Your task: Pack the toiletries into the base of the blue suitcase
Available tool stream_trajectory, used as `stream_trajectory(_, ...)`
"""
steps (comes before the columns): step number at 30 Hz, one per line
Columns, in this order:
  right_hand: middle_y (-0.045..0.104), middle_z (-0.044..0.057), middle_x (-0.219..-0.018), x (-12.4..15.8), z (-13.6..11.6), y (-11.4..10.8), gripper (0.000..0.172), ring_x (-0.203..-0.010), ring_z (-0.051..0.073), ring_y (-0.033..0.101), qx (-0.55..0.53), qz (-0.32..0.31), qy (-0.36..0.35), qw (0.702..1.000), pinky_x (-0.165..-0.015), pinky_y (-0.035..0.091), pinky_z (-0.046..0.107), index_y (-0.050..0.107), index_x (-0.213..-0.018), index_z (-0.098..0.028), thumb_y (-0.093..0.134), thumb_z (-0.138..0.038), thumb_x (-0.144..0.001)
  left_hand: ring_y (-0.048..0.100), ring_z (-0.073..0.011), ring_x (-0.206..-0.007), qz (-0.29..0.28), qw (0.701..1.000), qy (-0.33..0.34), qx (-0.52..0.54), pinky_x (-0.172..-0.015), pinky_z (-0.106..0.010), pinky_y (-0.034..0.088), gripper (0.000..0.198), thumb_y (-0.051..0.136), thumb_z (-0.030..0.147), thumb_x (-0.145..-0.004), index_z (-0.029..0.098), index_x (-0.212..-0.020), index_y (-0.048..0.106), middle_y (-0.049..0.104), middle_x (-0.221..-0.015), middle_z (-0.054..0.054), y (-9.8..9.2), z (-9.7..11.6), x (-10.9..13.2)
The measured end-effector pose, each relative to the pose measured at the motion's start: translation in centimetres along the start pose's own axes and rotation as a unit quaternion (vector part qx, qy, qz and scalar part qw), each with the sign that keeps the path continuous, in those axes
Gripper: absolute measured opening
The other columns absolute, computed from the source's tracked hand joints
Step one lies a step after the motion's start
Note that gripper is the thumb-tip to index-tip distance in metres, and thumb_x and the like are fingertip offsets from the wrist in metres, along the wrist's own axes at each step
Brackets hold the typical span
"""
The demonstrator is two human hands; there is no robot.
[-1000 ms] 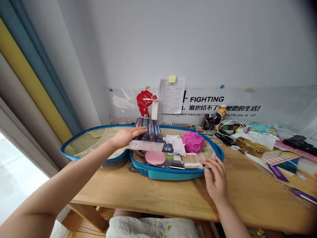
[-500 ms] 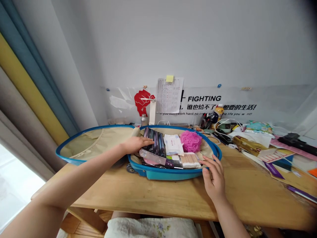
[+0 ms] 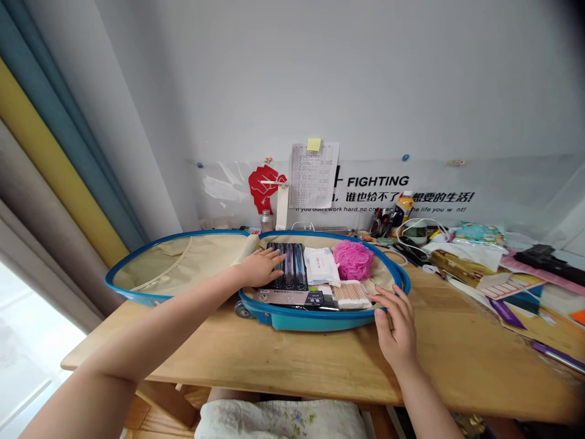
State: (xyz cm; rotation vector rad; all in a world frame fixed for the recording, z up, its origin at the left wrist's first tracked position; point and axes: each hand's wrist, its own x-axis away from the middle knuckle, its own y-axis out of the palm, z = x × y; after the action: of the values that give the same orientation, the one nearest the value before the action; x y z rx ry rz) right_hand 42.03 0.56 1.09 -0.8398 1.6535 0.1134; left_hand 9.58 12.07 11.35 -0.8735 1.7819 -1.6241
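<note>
Two bare hands are at an open blue suitcase (image 3: 301, 320) on the table (image 3: 457, 366). Left hand (image 3: 259, 269), fingers spread, presses dark flat packs (image 3: 287, 266) at the case's 12 o'clock, gripping nothing; these seem light and stiff, best held by their long edges. Right hand (image 3: 397, 323), loosely open, rests on the rim at 4 o'clock.

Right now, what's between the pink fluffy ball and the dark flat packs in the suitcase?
A white packet lies between the pink bath puff and the dark packs. The head view shows it.
</note>
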Motion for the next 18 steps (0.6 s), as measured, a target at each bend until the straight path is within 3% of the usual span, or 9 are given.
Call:
stream_trajectory(3,0.065,0.010,-0.112,0.0,0.0,0.0,0.024,-0.128,0.030,0.045,-0.003,0.005,0.002,1.000,-0.102,0.039,0.054,0.063,-0.102,-0.022,0.042,-0.029,-0.092,0.018,-0.0354,-0.144,-0.054,0.998,-0.022,0.031,-0.112,-0.057,0.020,0.066,0.028,0.060,-0.095,0.024,-0.150,0.028,0.024,-0.156,-0.013,0.2,0.8,-0.5)
stream_trajectory(6,0.065,0.010,-0.112,0.1,0.1,0.1,0.023,-0.129,0.030,0.044,-0.002,0.003,0.003,1.000,-0.102,0.039,0.055,0.062,-0.102,-0.022,0.042,-0.029,-0.092,0.017,-0.0377,-0.144,-0.109,0.991,-0.056,0.059,-0.111,-0.061,0.017,0.074,0.025,0.068,-0.091,0.024,-0.150,0.029,0.025,-0.155,-0.015,0.6,1.3,-0.7)
stream_trajectory(10,0.065,0.010,-0.111,0.1,0.1,0.1,0.024,-0.127,0.030,0.045,-0.002,0.001,0.003,1.000,-0.102,0.039,0.054,0.063,-0.102,-0.022,0.042,-0.030,-0.092,0.018,-0.0372,-0.143,-0.107,0.989,-0.066,0.076,-0.111,-0.061,0.018,0.074,0.026,0.068,-0.091,0.023,-0.150,0.028,0.027,-0.154,-0.016,0.7,1.4,-0.6)
stream_trajectory(13,0.065,0.010,-0.112,0.1,0.1,0.1,0.024,-0.126,0.029,0.046,-0.003,0.002,0.003,1.000,-0.102,0.039,0.054,0.063,-0.101,-0.022,0.042,-0.029,-0.092,0.015,-0.0349,-0.145,-0.048,0.994,-0.056,0.074,-0.113,-0.058,0.017,0.067,0.027,0.061,-0.095,0.023,-0.149,0.032,0.024,-0.156,-0.014,-0.2,1.1,0.3)
stream_trajectory(15,0.065,0.010,-0.112,0.1,0.1,0.1,0.024,-0.126,0.029,0.046,-0.002,0.004,0.001,1.000,-0.102,0.039,0.053,0.063,-0.102,-0.022,0.042,-0.028,-0.092,0.014,-0.0321,-0.145,0.042,0.994,-0.066,0.074,-0.114,-0.055,0.017,0.061,0.026,0.057,-0.097,0.024,-0.148,0.034,0.024,-0.157,-0.010,-0.7,0.9,1.9)
stream_trajectory(18,0.065,0.010,-0.112,0.1,0.3,0.0,0.024,-0.126,0.029,0.046,0.005,0.001,-0.002,1.000,-0.101,0.039,0.052,0.063,-0.102,-0.022,0.042,-0.029,-0.093,0.019,-0.0284,-0.145,0.173,0.973,-0.133,0.073,-0.115,-0.054,0.019,0.053,0.026,0.050,-0.099,0.027,-0.143,0.041,0.033,-0.154,-0.006,-0.3,0.6,6.2)
